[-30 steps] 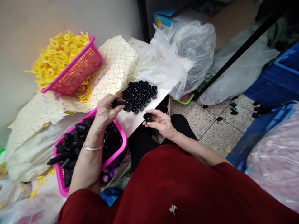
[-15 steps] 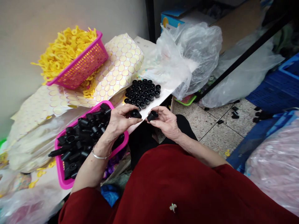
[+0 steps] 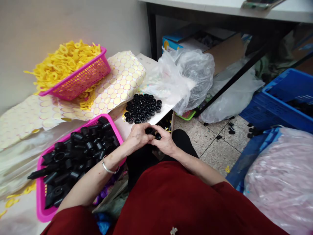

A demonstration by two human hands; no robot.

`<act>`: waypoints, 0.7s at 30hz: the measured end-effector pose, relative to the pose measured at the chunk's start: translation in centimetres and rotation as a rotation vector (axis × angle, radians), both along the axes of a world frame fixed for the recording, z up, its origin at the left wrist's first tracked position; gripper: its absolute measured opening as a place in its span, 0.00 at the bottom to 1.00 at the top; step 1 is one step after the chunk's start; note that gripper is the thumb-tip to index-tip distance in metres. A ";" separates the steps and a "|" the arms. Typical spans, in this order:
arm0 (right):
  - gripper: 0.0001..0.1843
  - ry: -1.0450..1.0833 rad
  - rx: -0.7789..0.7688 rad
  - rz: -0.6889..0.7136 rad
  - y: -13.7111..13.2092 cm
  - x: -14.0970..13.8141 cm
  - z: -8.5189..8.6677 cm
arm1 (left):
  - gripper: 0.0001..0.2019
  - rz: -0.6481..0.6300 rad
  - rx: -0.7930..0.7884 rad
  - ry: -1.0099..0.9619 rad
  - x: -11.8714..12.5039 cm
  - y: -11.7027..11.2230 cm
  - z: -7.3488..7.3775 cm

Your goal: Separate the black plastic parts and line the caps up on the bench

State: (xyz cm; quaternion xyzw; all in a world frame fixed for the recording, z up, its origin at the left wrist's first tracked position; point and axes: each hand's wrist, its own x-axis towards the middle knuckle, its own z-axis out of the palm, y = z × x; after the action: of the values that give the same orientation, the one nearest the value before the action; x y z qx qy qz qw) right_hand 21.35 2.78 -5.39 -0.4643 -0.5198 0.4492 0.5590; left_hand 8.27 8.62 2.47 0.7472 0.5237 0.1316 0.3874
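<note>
My left hand and my right hand meet in front of me, fingers closed round small black plastic caps pressed together between them. Just beyond the hands, a cluster of black caps stands upright in rows on a white board. To the left, a pink basket is heaped with loose black plastic parts. My left wrist wears a silver bangle.
A second pink basket of yellow plastic rings sits at the back left on sheets of round stickers. Clear plastic bags, blue crates, a table leg and scattered black parts on the tiled floor fill the right.
My hands have come together from slightly apart, joining the two black caps they each held. The view has tilted up, showing the table edge above.
</note>
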 end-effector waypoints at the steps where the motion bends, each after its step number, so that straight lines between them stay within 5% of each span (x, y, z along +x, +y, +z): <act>1: 0.24 -0.034 0.047 -0.006 0.1 0.1 -0.2 | 0.07 -0.006 -0.002 0.002 0.3 0.0 -0.1; 5: 0.17 -0.160 0.119 -0.049 1.8 1.5 -1.5 | 0.05 -0.081 0.049 -0.039 0.7 -0.1 -0.5; 11: 0.13 -0.439 0.042 -0.439 8.0 5.4 -4.9 | 0.08 -0.138 0.391 -0.054 -2.9 -2.2 1.2; 15: 0.12 -0.643 -0.023 -0.408 10.8 7.0 -6.2 | 0.10 0.147 0.443 -0.025 -9.2 -3.3 2.1; 21: 0.17 -0.869 -0.040 -0.298 12.6 7.7 -6.1 | 0.11 0.754 0.395 0.223 -18.9 -4.0 0.6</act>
State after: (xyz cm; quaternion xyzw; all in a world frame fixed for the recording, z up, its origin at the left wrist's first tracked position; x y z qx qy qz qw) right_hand 29.06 15.36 -11.52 -0.6900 -0.6248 0.1376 0.3385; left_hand -10.63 4.65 3.08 0.5733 0.7631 0.2799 0.1034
